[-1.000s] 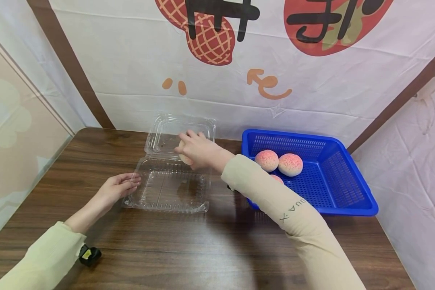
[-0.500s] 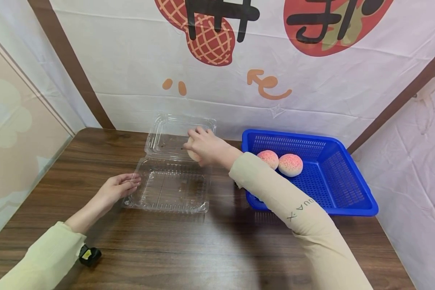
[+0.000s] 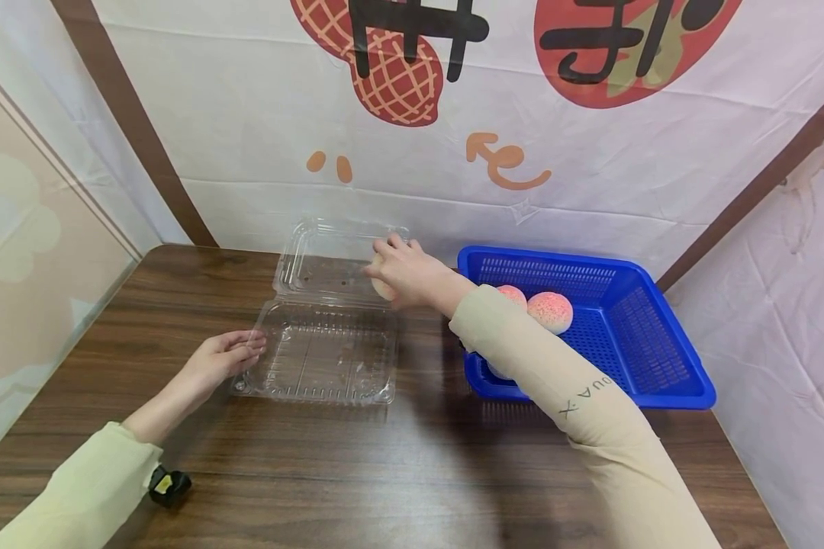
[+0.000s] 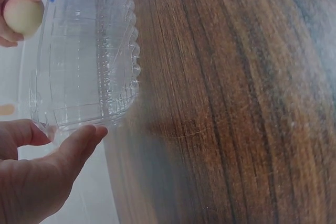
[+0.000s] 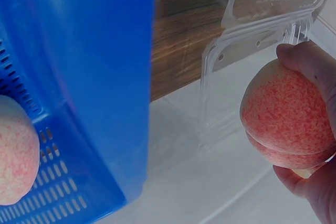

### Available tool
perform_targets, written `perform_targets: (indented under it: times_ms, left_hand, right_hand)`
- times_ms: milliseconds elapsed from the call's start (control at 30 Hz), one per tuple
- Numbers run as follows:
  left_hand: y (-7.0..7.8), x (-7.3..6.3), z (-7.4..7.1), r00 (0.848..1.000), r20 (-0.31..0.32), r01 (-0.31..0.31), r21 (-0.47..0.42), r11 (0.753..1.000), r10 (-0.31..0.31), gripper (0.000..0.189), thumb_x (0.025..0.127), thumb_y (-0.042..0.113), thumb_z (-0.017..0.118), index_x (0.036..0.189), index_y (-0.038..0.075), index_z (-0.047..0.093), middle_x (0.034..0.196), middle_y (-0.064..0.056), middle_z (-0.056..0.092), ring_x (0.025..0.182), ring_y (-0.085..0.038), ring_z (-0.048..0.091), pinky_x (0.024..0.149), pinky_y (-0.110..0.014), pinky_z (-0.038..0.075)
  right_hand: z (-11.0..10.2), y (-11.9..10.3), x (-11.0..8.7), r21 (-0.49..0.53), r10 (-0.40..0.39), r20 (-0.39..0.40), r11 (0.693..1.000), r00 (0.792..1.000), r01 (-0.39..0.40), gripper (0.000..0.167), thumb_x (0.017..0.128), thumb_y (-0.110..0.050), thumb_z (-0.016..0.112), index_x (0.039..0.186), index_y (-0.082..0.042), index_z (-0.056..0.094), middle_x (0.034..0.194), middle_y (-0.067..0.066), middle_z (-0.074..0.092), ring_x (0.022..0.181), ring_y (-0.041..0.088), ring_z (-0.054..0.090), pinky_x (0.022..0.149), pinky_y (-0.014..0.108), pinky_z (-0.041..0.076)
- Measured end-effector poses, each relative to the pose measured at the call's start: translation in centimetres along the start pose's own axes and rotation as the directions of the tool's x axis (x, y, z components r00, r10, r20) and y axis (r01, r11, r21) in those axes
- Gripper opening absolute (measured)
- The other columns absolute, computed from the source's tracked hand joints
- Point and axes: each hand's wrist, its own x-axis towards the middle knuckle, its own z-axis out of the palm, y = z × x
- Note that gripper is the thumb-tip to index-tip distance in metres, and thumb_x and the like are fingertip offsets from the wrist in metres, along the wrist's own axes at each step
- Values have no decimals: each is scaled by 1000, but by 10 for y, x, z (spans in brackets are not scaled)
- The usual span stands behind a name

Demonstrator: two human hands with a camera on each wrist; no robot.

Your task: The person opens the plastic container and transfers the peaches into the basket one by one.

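Note:
My right hand [image 3: 412, 273] grips a peach [image 5: 289, 111], pink-speckled with a pale underside, above the right part of the raised lid. Its thumb and fingers curve round the fruit. A clear plastic clamshell box [image 3: 316, 396] stands unfolded on the table, its lid [image 3: 295, 263] tipped back toward the wall. Beside the box's left wall is my left hand [image 3: 223, 357], its fingers fairly straight and touching the rim. More peaches [image 3: 551, 311] lie in a blue basket [image 3: 690, 366] at the right; my right sleeve partly hides some of them.
The wood-grain table [image 3: 357, 488] reaches back to a white printed cloth [image 3: 247, 206] hung behind it. A strip of tabletop separates the box from the basket. A black wrist device [image 3: 169, 486] sits at my left cuff.
My right hand has moved rightward with the peach, from over the box's back edge toward the basket side. My left hand and the box have stayed in place.

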Motion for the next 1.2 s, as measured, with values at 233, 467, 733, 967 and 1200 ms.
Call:
perform_targets:
  times_ms: [233, 467, 733, 967, 1200]
  left_hand:
    - [-1, -1, -1, 1000, 7, 1, 3, 1000, -1, 45, 97, 2, 35, 129, -26, 20, 131, -44, 26, 96, 10, 48, 85, -13, 46]
    - [-1, -2, -1, 1000, 6, 6, 12, 1000, -6, 45, 97, 2, 35, 129, -26, 21, 131, -44, 27, 96, 10, 48, 86, -15, 47]
    - [0, -2, -1, 1000, 7, -5, 6, 1000, 5, 45, 96, 1, 35, 128, -27, 21, 130, -45, 27, 96, 9, 49, 85, -13, 46]
    - [0, -2, -1, 1000, 10, -7, 11, 1000, 7, 45, 97, 2, 35, 128, -27, 20, 130, -45, 27, 96, 10, 48, 86, -13, 46]
    - [0, -2, -1, 1000, 8, -8, 17, 1000, 8, 44, 96, 2, 35, 128, -27, 21, 130, -44, 28, 95, 10, 49, 86, -14, 46]
  right_hand:
    - [-1, 8, -7, 18, 15, -12, 1000, 1000, -15, 58, 74, -28, 71, 128, -26, 51, 127, 12, 38, 113, 32, 34, 83, 45, 42]
    - [-1, 16, -13, 27, 32, -13, 999, 999, -32, 58, 73, -29, 73, 128, -25, 52, 126, 13, 39, 111, 33, 35, 83, 47, 42]
    - [-3, 23, -20, 43, 35, -31, 998, 999, -34, 58, 72, -29, 75, 125, -23, 53, 124, 13, 40, 109, 33, 36, 82, 47, 42]
    - [-3, 27, -24, 27, 46, -14, 999, 999, -46, 58, 73, -30, 72, 127, -23, 52, 125, 14, 39, 110, 33, 35, 84, 48, 42]
    - [-3, 32, -28, 26, 70, 8, 997, 998, -70, 59, 74, -30, 73, 128, -23, 51, 127, 15, 38, 111, 34, 34, 85, 49, 42]
